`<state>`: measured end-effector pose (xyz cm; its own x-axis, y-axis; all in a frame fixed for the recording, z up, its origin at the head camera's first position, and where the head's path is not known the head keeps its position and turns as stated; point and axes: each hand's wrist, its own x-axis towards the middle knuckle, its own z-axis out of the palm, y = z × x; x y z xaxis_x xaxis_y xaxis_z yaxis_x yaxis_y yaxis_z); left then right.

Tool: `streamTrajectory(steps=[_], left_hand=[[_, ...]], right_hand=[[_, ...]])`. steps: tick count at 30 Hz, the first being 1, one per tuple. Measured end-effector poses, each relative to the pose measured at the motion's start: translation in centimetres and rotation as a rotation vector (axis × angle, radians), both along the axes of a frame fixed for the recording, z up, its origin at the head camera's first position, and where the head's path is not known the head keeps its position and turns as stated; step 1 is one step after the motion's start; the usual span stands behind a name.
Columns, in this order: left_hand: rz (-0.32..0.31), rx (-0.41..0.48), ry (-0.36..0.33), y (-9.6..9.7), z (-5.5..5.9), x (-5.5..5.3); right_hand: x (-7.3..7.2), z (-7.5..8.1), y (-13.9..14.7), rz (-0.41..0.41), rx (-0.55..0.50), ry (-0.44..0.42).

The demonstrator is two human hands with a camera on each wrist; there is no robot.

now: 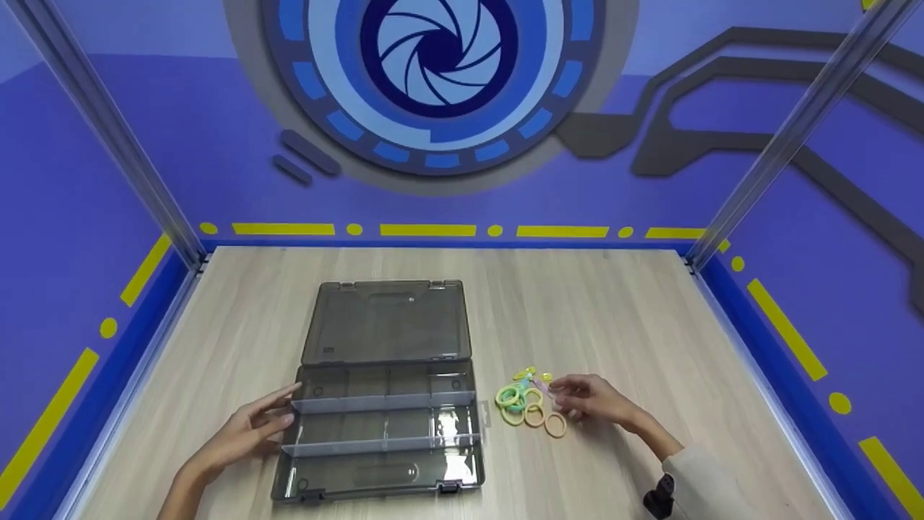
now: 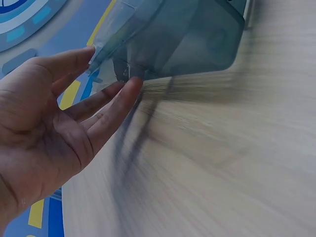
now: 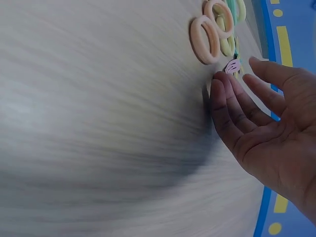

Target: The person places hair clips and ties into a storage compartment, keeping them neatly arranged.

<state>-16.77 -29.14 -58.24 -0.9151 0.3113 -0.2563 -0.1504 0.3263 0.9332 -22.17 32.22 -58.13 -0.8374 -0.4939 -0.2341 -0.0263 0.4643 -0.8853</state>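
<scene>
A smoky clear plastic organizer box (image 1: 386, 422) lies with its lid (image 1: 390, 325) folded back, away from the person. Two pale dividers (image 1: 390, 402) run across its inside. My left hand (image 1: 238, 437) is at the box's left wall, fingers lightly bent and fingertips at the edge; the left wrist view has them at a lower corner (image 2: 197, 49). To the right of the box lies a small pile of green, yellow and peach hair ties (image 1: 508, 396). My right hand (image 1: 595, 401) hovers beside the pile, thumb apart from the fingers, fingertips close to a small purple piece (image 3: 232, 66).
Small bright yellow pieces (image 1: 546, 376) lie at the back of the pile. A wood-grain tabletop (image 1: 613, 310) carries everything. Blue printed panels (image 1: 433, 209) and metal posts (image 1: 779, 137) enclose its back and sides.
</scene>
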Motion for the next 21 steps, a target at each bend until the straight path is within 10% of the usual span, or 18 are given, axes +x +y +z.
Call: streamTrajectory(steps=[21], left_hand=[[-0.113,0.095,-0.062,-1.1,-0.9,0.9]], right_hand=[[0.9,-1.0,-1.0,0.065,0.109,0.282]])
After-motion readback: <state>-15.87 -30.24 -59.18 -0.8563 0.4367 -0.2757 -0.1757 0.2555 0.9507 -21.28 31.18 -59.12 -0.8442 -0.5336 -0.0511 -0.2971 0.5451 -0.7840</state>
